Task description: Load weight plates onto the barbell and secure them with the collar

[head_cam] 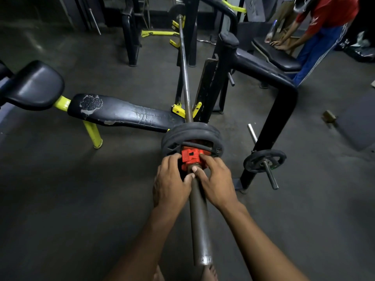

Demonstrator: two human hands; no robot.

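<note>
The barbell is taken as the landmark; its sleeve runs from the lower centre up toward the rack. To the left of the barbell, a worn black bench on yellow legs is seen lying across the floor, its head end just beside the weight plates. The left hand is placed on the left side of the barbell, its fingers curled around the red collar and its thumb laid across the sleeve. The collar is seated on the barbell, touching the outer face of the stacked black weight plates. The right hand is placed on the right side of the barbell, its fingers gripping the collar's right edge and its thumb pressed on the sleeve. To the right of the barbell, a small plate is carried on a peg of a black frame. Farther right, a person in a red shirt is seen leaning on a second bench.
</note>
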